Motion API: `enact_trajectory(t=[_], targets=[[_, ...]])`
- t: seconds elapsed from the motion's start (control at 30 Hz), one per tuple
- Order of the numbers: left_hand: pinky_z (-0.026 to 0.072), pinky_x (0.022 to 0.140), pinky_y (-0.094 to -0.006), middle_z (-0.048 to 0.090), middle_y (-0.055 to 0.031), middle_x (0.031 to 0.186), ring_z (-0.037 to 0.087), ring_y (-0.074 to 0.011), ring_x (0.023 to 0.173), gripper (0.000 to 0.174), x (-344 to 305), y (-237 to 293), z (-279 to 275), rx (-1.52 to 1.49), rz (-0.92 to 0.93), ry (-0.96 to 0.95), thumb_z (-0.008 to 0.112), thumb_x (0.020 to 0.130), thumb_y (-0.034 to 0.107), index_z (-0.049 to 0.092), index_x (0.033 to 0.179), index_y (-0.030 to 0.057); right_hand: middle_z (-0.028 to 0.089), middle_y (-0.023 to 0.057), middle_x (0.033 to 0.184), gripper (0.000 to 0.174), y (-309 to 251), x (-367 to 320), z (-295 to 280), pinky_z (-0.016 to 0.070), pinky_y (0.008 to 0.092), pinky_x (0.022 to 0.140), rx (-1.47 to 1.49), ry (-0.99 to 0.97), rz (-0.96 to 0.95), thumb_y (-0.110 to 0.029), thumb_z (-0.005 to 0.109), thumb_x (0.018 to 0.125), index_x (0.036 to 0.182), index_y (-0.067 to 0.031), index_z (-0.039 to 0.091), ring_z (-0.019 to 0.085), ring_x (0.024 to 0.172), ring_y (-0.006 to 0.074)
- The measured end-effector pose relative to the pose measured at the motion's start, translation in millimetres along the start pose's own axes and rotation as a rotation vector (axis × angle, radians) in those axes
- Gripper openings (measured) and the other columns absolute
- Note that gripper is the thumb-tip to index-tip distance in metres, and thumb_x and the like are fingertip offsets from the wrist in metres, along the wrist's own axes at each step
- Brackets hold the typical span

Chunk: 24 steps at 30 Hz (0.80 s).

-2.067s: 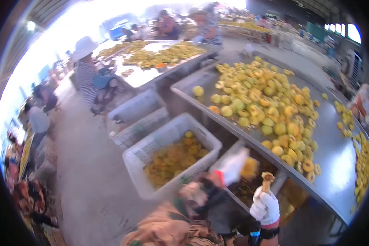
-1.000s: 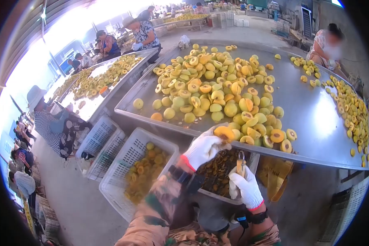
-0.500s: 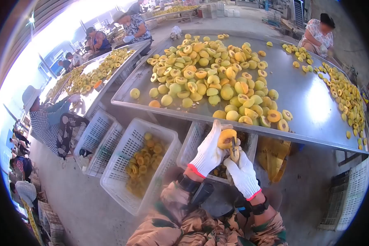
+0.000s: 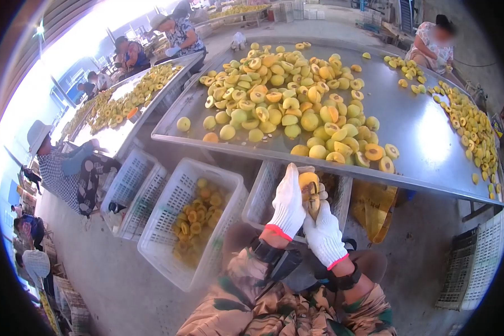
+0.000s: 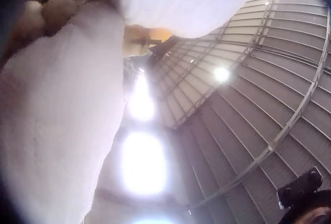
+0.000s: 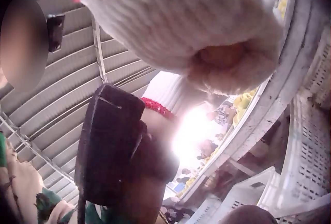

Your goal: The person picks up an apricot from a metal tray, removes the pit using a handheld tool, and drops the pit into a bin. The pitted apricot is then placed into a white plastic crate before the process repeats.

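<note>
My gloved left hand (image 4: 288, 204) holds a yellow peach half (image 4: 306, 180) just below the front edge of the metal table. Its cut face, with a brown pit hollow, is turned toward my right hand. In the gloved right hand (image 4: 325, 234) I grip a short pitting tool (image 4: 315, 206) by its wooden handle. The tool's metal tip overlaps the cut face. The right wrist view shows the handle's round end (image 6: 223, 56) inside the curled right glove. Part of the fruit (image 5: 137, 38) shows between the gloves in the left wrist view.
Many peach halves (image 4: 285, 101) are heaped on the metal table (image 4: 409, 134). A crate (image 4: 151, 246) with more halves stands at left, and another crate (image 4: 257, 193) sits beneath my hands. A yellow sack (image 4: 375, 210) lies under the table. One person (image 4: 431, 47) sits across, another (image 4: 67, 168) at left.
My left hand went from over the crates to the heap's edge and came back with a peach half. My right hand brought the tool, which earlier bore a brownish scrap, up to that half.
</note>
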<state>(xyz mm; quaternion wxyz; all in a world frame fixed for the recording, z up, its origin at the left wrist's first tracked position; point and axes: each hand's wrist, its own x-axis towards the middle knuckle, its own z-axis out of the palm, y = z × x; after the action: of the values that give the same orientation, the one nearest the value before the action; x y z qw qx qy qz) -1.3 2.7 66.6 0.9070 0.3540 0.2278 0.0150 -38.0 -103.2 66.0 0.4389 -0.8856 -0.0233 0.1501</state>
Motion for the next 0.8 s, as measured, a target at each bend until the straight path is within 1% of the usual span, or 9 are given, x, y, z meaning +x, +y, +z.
enact_trajectory(t=[0.03, 0.17, 0.23, 0.33, 0.43, 0.47, 0.53, 0.77, 0.8], targets=[[0.0556, 0.058, -0.0384, 0.06, -0.0159, 0.077, 0.062, -0.0265, 0.062, 0.046, 0, 0, 1, 0.022, -0.006, 0.037, 0.037, 0.102, 0.043, 0.06, 0.105, 0.0038, 0.065, 0.03, 0.099, 0.045, 3, 2, 1, 0.0493, 0.051, 0.081, -0.01, -0.013, -0.007, -0.032, 0.053, 0.092, 0.127, -0.0063, 0.042, 0.061, 0.095, 0.0496], [0.0575, 0.065, -0.0395, 0.061, -0.0157, 0.085, 0.064, -0.0281, 0.071, 0.05, 1, -6, -4, 0.055, 0.038, 0.064, 0.037, 0.102, 0.045, 0.058, 0.111, 0.0012, 0.063, 0.0315, 0.105, 0.052, 0, 4, 0, 0.0483, 0.0509, 0.086, -0.076, -0.044, 0.055, -0.034, 0.054, 0.091, 0.133, -0.008, 0.039, 0.06, 0.1, 0.0494], [0.0575, 0.066, -0.0398, 0.061, -0.0156, 0.084, 0.064, -0.0281, 0.071, 0.05, 0, -8, -5, 0.074, 0.049, 0.09, 0.037, 0.102, 0.046, 0.059, 0.11, 0.0014, 0.063, 0.0315, 0.102, 0.05, 3, 3, 1, 0.0488, 0.0512, 0.084, -0.085, -0.031, 0.021, -0.033, 0.055, 0.092, 0.132, -0.0075, 0.04, 0.06, 0.098, 0.0492], [0.0575, 0.066, -0.0399, 0.061, -0.0158, 0.084, 0.064, -0.0283, 0.07, 0.05, -2, -9, -7, -0.042, 0.014, -0.01, 0.037, 0.102, 0.046, 0.059, 0.11, 0.0014, 0.064, 0.0311, 0.098, 0.046, 12, 0, 8, 0.0494, 0.0515, 0.08, -0.033, 0.014, -0.029, -0.032, 0.055, 0.092, 0.128, -0.0062, 0.041, 0.061, 0.095, 0.0489], [0.0549, 0.057, -0.0385, 0.062, -0.0173, 0.077, 0.061, -0.0269, 0.058, 0.047, -5, -1, 5, -0.057, -0.028, 0.08, 0.037, 0.102, 0.045, 0.06, 0.105, 0.0038, 0.064, 0.0312, 0.093, 0.043, 16, 1, 13, 0.0498, 0.0533, 0.077, -0.006, 0.067, -0.071, -0.03, 0.057, 0.091, 0.122, -0.004, 0.043, 0.061, 0.09, 0.0499], [0.0556, 0.059, -0.0388, 0.062, -0.0168, 0.079, 0.061, -0.0274, 0.061, 0.048, -4, -1, 3, -0.036, -0.018, 0.065, 0.037, 0.102, 0.045, 0.06, 0.107, 0.0032, 0.064, 0.0314, 0.092, 0.042, 16, 0, 14, 0.0499, 0.0542, 0.076, -0.001, 0.084, -0.079, -0.03, 0.058, 0.09, 0.12, -0.0032, 0.043, 0.061, 0.089, 0.0505], [0.0571, 0.064, -0.0394, 0.062, -0.0158, 0.082, 0.063, -0.0282, 0.066, 0.05, -3, -4, -3, 0.009, -0.001, 0.034, 0.037, 0.101, 0.047, 0.059, 0.111, 0.0022, 0.064, 0.031, 0.095, 0.041, 6, -2, 9, 0.0496, 0.0525, 0.078, 0.002, 0.027, -0.016, -0.03, 0.057, 0.091, 0.12, -0.0037, 0.044, 0.061, 0.092, 0.0493], [0.0553, 0.058, -0.0364, 0.062, -0.0135, 0.08, 0.062, -0.0242, 0.064, 0.047, 3, -11, -9, 0.11, 0.062, 0.123, 0.039, 0.102, 0.044, 0.06, 0.105, 0.0029, 0.063, 0.0316, 0.103, 0.043, 5, -2, 0, 0.0486, 0.0504, 0.084, -0.079, -0.085, 0.022, -0.03, 0.056, 0.091, 0.123, -0.0045, 0.044, 0.06, 0.1, 0.0482], [0.0551, 0.058, -0.036, 0.062, -0.0131, 0.08, 0.062, -0.0233, 0.064, 0.046, 5, -11, -11, 0.137, 0.073, 0.138, 0.039, 0.102, 0.043, 0.061, 0.104, 0.0026, 0.063, 0.0318, 0.102, 0.042, 10, -1, 0, 0.0487, 0.0509, 0.083, -0.05, -0.084, -0.012, -0.03, 0.056, 0.091, 0.122, -0.0046, 0.044, 0.06, 0.099, 0.0484]])
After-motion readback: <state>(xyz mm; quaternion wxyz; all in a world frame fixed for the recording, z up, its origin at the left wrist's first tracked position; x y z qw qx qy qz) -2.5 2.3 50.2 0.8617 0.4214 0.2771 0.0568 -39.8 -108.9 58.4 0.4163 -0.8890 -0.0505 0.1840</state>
